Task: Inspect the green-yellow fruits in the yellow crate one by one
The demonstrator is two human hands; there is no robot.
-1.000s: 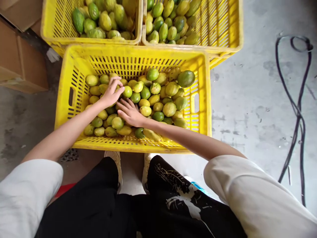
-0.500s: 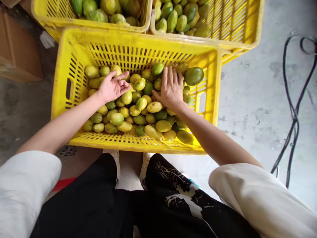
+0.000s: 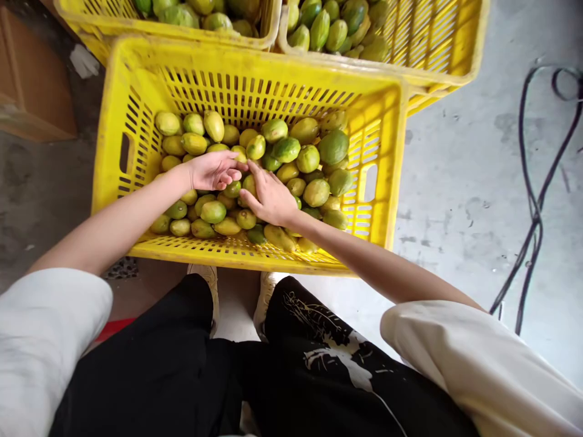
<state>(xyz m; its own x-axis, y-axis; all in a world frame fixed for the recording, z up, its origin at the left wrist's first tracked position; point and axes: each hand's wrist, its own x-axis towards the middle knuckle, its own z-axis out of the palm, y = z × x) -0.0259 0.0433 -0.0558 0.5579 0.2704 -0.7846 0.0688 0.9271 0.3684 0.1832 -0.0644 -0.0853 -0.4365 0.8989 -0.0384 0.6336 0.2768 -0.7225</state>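
Note:
A yellow slotted plastic crate (image 3: 109,121) stands on the floor in front of my knees, its bottom covered with several small green and yellow fruits (image 3: 314,191). My left hand (image 3: 212,171) lies on the fruits near the middle of the crate, fingers loosely bent, with nothing visible in the palm. My right hand (image 3: 269,198) rests flat on the fruits just to its right, fingers stretched towards the left hand and fingertips almost meeting it. A larger green fruit (image 3: 333,147) sits near the right wall.
Two more yellow crates (image 3: 446,54) holding green fruits stand behind the near one, touching it. A brown cardboard box (image 3: 31,91) is at the far left. Black cables (image 3: 537,200) trail over the grey concrete floor on the right. My shoes (image 3: 209,285) sit under the crate's near edge.
My right hand has come back from the far right part of the crate to the middle, next to the left hand. The left hand has turned from palm up to loosely curled. Fruits have shifted.

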